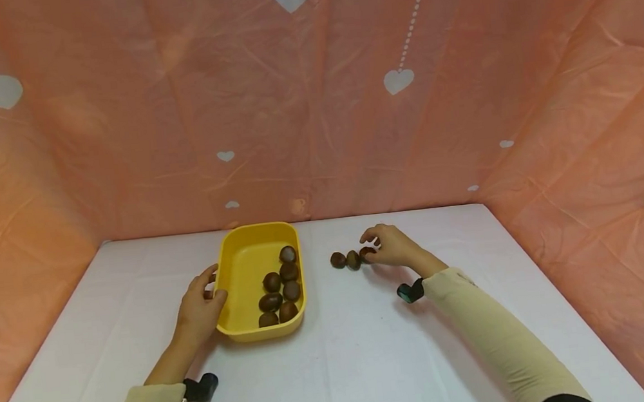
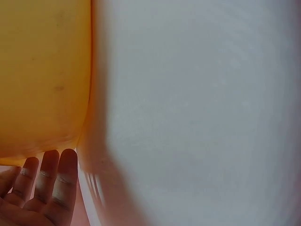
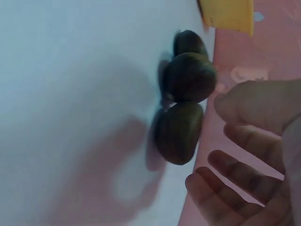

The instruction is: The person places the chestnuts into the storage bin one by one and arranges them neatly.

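Observation:
A yellow tray (image 1: 242,280) holds several brown chestnuts (image 1: 289,272), mostly along its right side. My left hand (image 1: 199,306) grips the tray's left wall, with the thumb over the rim and the fingertips (image 2: 68,162) against the outside. Three more chestnuts (image 1: 353,260) lie in a row on the white table, right of the tray. Over the rightmost chestnut (image 3: 179,134) hovers my right hand (image 1: 392,246), fingers apart and loosely bent. In the right wrist view the thumb and fingers stand beside the row, with nothing held between them.
The white table (image 1: 338,368) ends at the back against a pink-orange curtain (image 1: 302,119) printed with pale hearts. That curtain also runs along both sides. A black wrist camera (image 1: 201,388) sits at the left cuff, another black device (image 1: 411,291) at the right.

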The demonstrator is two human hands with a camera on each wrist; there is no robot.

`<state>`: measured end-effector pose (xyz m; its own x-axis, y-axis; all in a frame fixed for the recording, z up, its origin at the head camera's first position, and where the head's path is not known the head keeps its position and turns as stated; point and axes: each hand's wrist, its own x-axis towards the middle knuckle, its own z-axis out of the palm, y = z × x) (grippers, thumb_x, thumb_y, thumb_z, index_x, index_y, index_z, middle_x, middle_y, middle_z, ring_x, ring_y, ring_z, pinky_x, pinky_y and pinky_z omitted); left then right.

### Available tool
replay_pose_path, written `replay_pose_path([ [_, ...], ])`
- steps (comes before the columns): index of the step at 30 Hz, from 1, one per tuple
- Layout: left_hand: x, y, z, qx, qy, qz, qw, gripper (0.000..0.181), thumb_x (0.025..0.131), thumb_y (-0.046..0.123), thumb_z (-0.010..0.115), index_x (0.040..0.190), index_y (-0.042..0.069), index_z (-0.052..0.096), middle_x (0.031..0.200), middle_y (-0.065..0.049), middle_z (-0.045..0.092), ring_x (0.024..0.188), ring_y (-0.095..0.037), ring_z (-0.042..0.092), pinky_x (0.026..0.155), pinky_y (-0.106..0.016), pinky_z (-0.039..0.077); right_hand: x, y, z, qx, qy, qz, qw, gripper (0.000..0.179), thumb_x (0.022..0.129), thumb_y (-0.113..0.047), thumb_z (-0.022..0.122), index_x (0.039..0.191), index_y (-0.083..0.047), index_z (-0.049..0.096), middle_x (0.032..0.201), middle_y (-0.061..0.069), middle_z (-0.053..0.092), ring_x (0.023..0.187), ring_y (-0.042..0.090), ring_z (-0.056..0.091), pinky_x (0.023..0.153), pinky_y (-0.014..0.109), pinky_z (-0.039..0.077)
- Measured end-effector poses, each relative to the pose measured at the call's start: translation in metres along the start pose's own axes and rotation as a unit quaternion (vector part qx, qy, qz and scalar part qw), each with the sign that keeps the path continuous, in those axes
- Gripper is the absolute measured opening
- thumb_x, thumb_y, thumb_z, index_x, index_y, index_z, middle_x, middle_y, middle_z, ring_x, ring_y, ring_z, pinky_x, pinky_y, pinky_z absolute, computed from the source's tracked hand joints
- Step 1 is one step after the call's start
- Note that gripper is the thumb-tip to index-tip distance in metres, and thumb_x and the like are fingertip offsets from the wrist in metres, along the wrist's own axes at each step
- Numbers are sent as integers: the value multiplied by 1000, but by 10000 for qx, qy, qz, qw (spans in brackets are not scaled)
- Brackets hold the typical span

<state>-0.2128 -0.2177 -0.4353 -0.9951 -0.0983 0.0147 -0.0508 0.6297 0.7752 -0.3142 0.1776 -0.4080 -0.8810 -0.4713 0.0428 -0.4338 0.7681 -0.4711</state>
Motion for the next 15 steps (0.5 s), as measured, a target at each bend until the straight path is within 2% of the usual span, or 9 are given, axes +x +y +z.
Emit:
replay_pose_path([
  [8, 0, 0, 0, 2, -24, -46, 10000, 58, 94, 14, 48, 149, 7, 33, 139, -20, 45, 103, -30, 51, 86, -37, 50, -1, 5, 9, 155, -109, 226, 9996, 37, 76, -12, 71, 111, -2, 68, 109, 17, 68, 93, 28, 65, 82, 38, 53],
  [15, 0, 0, 0, 15, -23, -22, 10000, 58, 94, 14, 48, 149, 7, 33, 139, -21, 45, 104, -31, 52, 87, -39, 50, 0, 7, 13, 186, -82, 260, 9995, 35, 76, -8, 71, 110, -2, 68, 104, 15, 69, 90, 26, 65, 83, 39, 53],
])
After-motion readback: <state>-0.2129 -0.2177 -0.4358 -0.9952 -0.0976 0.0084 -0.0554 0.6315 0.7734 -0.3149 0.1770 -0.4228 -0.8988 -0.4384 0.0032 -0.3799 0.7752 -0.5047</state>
